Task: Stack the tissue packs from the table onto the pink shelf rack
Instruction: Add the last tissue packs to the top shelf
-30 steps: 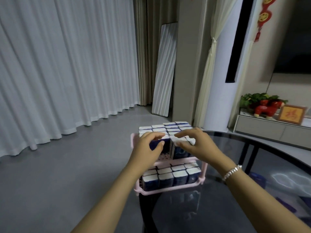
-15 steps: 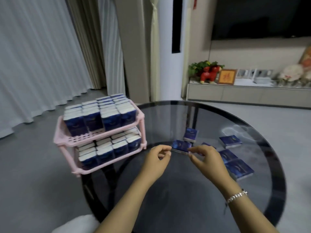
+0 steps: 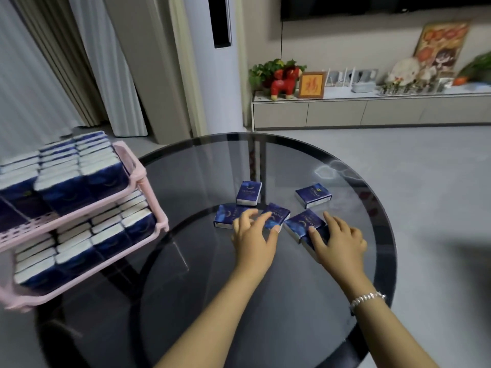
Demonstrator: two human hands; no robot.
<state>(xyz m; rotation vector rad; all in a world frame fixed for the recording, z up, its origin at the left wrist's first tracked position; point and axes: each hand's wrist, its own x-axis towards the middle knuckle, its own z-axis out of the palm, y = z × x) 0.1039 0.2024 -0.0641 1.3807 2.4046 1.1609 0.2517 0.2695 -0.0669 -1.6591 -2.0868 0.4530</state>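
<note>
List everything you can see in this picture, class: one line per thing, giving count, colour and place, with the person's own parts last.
loose tissue packs: at least six, dark blue, flat on the table, one partly under the right hand
pink shelf rack: one, pink, two tiers, at the table's left edge
racked tissue packs: many, blue and white, filling both tiers
table: one, round dark glass, centre
cabinet: one, pale, long and low, against the far wall
red toy animal: one, on the cabinet, before a green plant
framed picture: one, gold, beside the toy
curtains: pale, far left
bracelet: one, silver, right wrist
left hand: fingers spread over two packs
right hand: fingers resting on a pack
</note>
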